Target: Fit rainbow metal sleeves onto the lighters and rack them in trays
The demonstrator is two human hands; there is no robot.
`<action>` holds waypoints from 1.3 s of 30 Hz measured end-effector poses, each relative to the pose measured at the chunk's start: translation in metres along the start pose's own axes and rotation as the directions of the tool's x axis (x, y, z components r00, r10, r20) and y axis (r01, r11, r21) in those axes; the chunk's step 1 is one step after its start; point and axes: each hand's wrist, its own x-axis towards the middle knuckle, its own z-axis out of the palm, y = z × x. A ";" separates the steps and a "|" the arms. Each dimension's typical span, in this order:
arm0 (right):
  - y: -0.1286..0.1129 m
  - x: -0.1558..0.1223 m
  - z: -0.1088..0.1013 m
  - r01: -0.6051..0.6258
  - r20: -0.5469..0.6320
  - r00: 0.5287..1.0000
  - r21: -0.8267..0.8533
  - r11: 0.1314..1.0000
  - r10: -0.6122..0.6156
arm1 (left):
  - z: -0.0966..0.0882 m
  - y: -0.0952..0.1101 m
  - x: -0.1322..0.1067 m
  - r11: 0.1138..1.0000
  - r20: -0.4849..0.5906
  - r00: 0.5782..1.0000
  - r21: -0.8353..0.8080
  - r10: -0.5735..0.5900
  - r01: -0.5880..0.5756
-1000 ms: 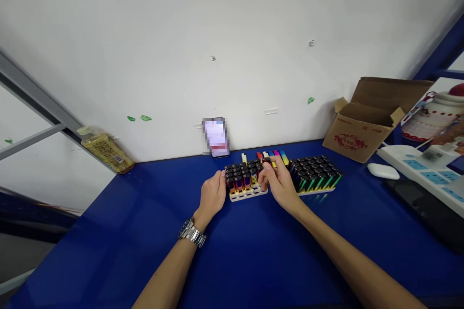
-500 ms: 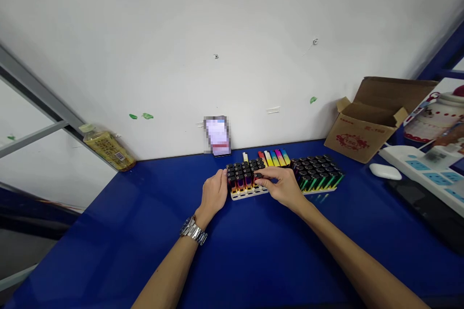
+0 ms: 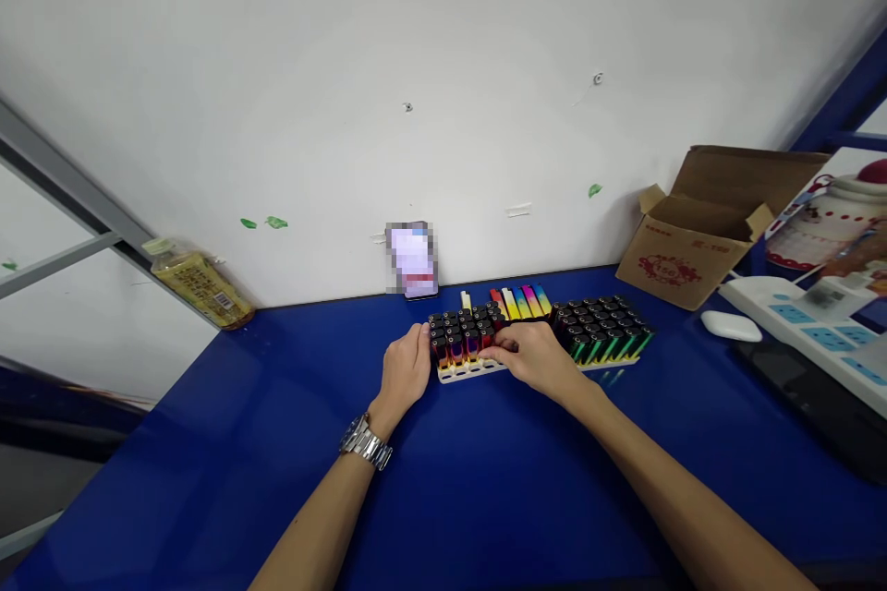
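A white slotted tray [image 3: 463, 374] stands on the blue table [image 3: 485, 489], filled with several black-capped, rainbow-coloured lighters [image 3: 461, 337]. My left hand [image 3: 407, 369], a metal watch on its wrist, rests curled against the tray's left end. My right hand [image 3: 530, 357] is at the tray's right front, fingers pinched on a lighter in the front row. A second block of green lighters [image 3: 602, 330] stands to the right. Loose coloured lighters [image 3: 521, 300] lie behind the tray.
A phone [image 3: 411, 260] leans on the white wall. A yellow bottle [image 3: 198, 284] lies at the back left. An open cardboard box [image 3: 699, 235], a white earbud case [image 3: 731, 325] and a power strip [image 3: 810, 337] are at the right.
My right hand came down from the loose lighters behind the tray to the tray's front row. My left hand stayed at the tray's left end.
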 end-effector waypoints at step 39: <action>-0.016 0.046 0.019 -0.252 0.096 0.939 -0.460 0.851 0.330 | -0.007 -0.015 0.011 0.907 -0.305 0.879 -0.330 -0.366 0.263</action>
